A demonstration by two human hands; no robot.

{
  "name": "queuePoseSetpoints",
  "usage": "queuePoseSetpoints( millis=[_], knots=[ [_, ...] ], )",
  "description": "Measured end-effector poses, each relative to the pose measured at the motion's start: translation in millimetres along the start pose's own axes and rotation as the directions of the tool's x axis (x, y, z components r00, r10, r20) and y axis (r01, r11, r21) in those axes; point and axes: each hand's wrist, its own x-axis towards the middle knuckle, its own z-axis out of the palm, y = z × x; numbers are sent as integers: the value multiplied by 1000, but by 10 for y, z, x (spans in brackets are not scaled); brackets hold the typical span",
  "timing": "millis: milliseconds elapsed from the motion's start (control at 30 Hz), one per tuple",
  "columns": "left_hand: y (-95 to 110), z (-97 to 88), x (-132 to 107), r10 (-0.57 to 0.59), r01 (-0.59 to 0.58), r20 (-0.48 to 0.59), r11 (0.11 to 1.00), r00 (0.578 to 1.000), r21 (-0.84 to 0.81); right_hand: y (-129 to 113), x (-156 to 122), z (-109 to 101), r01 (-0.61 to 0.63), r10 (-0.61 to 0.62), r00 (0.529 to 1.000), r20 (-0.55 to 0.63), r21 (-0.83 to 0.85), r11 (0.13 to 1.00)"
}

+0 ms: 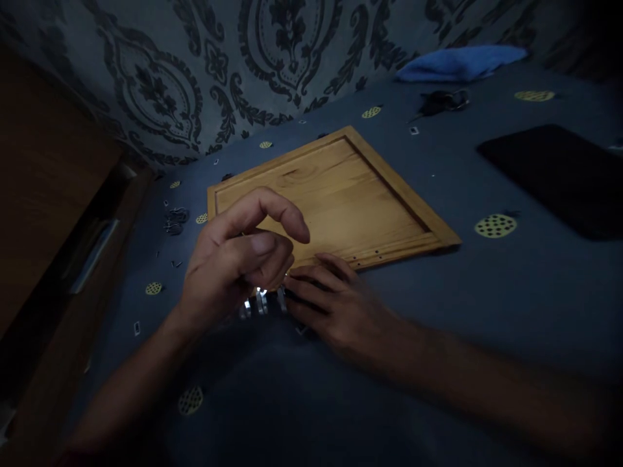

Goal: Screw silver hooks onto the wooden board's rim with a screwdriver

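Observation:
A framed wooden panel (311, 201) lies on the dark blue patterned cloth. Over its near left corner is my left hand (238, 259), with the thumb pressed against curled fingers and the index finger bent out above them. Whatever may be in that pinch is hidden. My right hand (335, 301) rests at the panel's near edge, palm down, fingers stretched out and slightly apart. Its fingertips are beside or touching shiny metal pieces (263, 301) that look like hinge parts, partly covered by both hands. Small dark holes show in the frame right of the fingers.
Several dark metal bits (176, 220) and small screws (176, 264) lie to the left. A blue cloth (462, 63), a dark tangled item (440, 102) and a flat black object (559, 178) are on the right. Brown wooden furniture (53, 175) borders the left, patterned wall behind.

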Motion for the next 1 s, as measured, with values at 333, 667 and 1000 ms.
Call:
queuePoseSetpoints(
  millis=[333,667,1000],
  knots=[
    [114,-66,-84,74,-22,-99,893,992,450,39,-19,-5,46,-46,999,2,1,999],
    [42,119,-167,53,-21,-230,990,972,140,22,-23,-12,29,-30,1000,2,26,999],
    [-7,188,-77,107,-88,-240,992,965,90,17,-18,-25,32,-33,999,30,21,999]
  ],
)
